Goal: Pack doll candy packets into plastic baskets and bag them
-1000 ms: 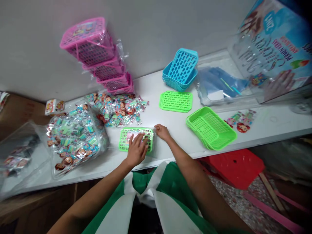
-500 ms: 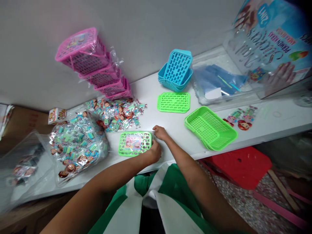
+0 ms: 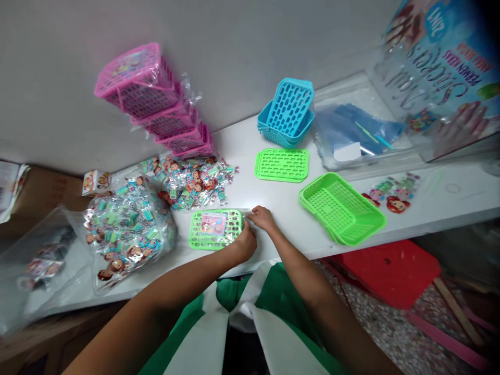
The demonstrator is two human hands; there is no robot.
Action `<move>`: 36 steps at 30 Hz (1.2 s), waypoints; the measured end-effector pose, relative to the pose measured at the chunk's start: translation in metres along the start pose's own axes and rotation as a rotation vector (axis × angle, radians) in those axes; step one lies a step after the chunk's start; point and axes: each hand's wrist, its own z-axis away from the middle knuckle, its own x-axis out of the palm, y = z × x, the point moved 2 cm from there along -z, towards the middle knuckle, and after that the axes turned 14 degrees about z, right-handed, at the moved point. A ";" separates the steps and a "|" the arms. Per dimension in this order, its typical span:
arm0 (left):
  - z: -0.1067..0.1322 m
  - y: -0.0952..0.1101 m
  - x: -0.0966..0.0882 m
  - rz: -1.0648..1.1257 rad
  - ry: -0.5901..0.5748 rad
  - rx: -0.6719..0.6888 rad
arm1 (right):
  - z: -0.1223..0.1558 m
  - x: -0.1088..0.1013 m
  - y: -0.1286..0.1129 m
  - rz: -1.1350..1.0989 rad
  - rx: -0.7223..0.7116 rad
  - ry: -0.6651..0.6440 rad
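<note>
A green lidded basket lies in front of me inside a clear plastic bag, with a printed picture card on top. Closed at the basket's right end, my left hand grips the gathered plastic bag. My right hand pinches the bag's loose edge just beyond it, the fingertips of both hands close together. To the right, an open green basket stands tilted towards me. Flat green lids lie behind my hands. Wrapped candies are heaped to the left.
A clear bag full of wrapped candies sits left. Pink wrapped baskets are stacked against the wall. Blue baskets, plastic packaging, a large printed box and loose candies stand further right. Below is a red stool.
My right hand has moved slightly right and nearer, closer to the left fingertips. My left hand stays at the basket's end. The whole view has shifted a little.
</note>
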 end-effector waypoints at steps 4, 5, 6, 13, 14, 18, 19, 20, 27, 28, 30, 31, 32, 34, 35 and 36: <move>0.027 0.028 -0.027 -0.158 -0.084 0.179 | 0.005 -0.003 -0.010 0.099 -0.002 0.005; 0.039 0.033 -0.037 -0.203 -0.064 0.256 | 0.007 -0.004 -0.011 0.102 -0.009 0.010; 0.053 0.035 -0.048 -0.202 -0.019 0.299 | 0.010 -0.005 -0.012 0.105 -0.017 0.014; 0.151 -0.071 -0.124 0.119 0.960 -0.283 | 0.054 -0.008 0.003 -0.361 0.174 0.040; 0.158 -0.093 -0.128 0.219 1.006 -0.420 | 0.061 -0.006 0.004 -0.484 0.219 0.008; 0.155 -0.151 -0.130 0.496 0.978 -0.635 | 0.083 -0.001 -0.012 -0.669 0.279 -0.133; 0.151 -0.158 -0.128 0.532 0.962 -0.644 | 0.087 0.000 -0.019 -0.660 0.267 -0.160; 0.146 -0.162 -0.126 0.574 0.942 -0.653 | 0.090 0.000 -0.026 -0.645 0.240 -0.186; 0.135 -0.177 -0.115 0.865 0.829 -0.711 | 0.092 0.007 -0.039 -0.748 0.189 -0.228; 0.136 -0.178 -0.115 0.910 0.804 -0.714 | 0.091 0.009 -0.037 -0.787 0.213 -0.249; 0.136 -0.179 -0.116 0.990 0.762 -0.724 | 0.090 0.012 -0.035 -0.837 0.215 -0.290; 0.136 -0.178 -0.117 1.020 0.749 -0.731 | 0.090 0.013 -0.035 -0.841 0.197 -0.302; 0.137 -0.177 -0.117 1.044 0.738 -0.737 | 0.090 0.013 -0.036 -0.836 0.164 -0.307; 0.137 -0.173 -0.119 1.076 0.716 -0.747 | 0.092 0.012 -0.040 -0.801 0.071 -0.301; 0.137 -0.171 -0.120 1.082 0.710 -0.752 | 0.092 0.012 -0.042 -0.778 0.028 -0.289; 0.137 -0.169 -0.121 1.084 0.706 -0.757 | 0.093 0.012 -0.044 -0.754 -0.005 -0.270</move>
